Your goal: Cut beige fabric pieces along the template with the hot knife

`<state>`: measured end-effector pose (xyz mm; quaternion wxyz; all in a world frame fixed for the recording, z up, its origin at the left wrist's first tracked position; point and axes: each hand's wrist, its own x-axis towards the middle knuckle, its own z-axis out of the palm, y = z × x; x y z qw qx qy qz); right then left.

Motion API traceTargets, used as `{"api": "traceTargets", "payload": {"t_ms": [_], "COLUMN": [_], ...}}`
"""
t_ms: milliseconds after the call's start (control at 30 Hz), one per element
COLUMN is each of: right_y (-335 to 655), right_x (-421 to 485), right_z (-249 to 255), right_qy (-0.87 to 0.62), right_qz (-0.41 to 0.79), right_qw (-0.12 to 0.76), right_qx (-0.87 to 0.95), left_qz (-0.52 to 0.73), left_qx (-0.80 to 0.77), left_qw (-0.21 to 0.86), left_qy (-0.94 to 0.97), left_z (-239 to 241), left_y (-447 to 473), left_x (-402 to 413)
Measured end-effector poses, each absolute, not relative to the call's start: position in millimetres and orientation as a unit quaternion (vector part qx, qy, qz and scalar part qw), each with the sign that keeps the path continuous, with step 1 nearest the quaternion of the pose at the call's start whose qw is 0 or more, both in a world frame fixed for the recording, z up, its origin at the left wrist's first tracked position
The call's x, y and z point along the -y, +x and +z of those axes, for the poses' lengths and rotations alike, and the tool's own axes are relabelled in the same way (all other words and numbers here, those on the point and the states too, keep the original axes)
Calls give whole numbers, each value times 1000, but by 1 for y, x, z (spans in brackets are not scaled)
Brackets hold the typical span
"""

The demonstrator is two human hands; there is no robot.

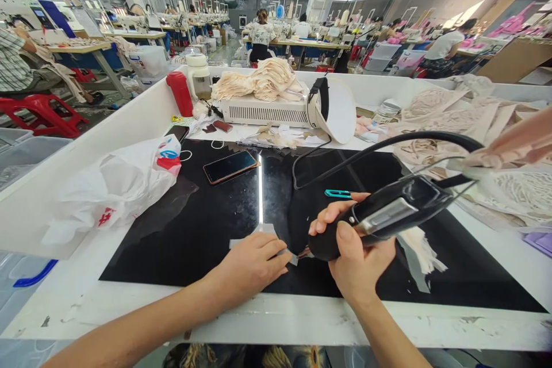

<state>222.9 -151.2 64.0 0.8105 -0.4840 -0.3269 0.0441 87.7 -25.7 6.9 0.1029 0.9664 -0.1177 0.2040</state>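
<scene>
My right hand (pixel 360 253) is wrapped round a black corded handheld tool (pixel 390 213) with a bright metal panel. The tool's thin copper-coloured tip points left, close to a pale grey strip (pixel 267 229) on the black mat (pixel 207 224). Over that strip my left hand (pixel 259 259) bends its fingers and presses it down; part of the strip is hidden beneath the palm. Right of my right hand lies a bundle of cream pieces with a grey edge (pixel 420 253). Teal thread snips (pixel 337 193) rest just beyond my right fingers.
Another person's hand (pixel 495 152) reaches in from the right near the tool's cable (pixel 409 137). A phone (pixel 230 167) and a white plastic bag (pixel 121 187) lie left. Behind stand a white vented box (pixel 267 112), a red bottle (pixel 180 94) and cream lace (pixel 470 115).
</scene>
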Motion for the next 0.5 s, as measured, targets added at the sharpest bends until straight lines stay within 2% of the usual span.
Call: {"api": "traceTargets", "payload": {"t_ms": [500], "right_y": [216], "right_x": [156], "right_z": [64], "right_qy": [-472], "right_qz": [69], "right_qw": [818], "right_qx": [322], "left_qz": [207], "left_qx": [117], "left_qw": [115], "left_qy": [964], "left_z": [8], "left_y": [87], "left_x": [27]}}
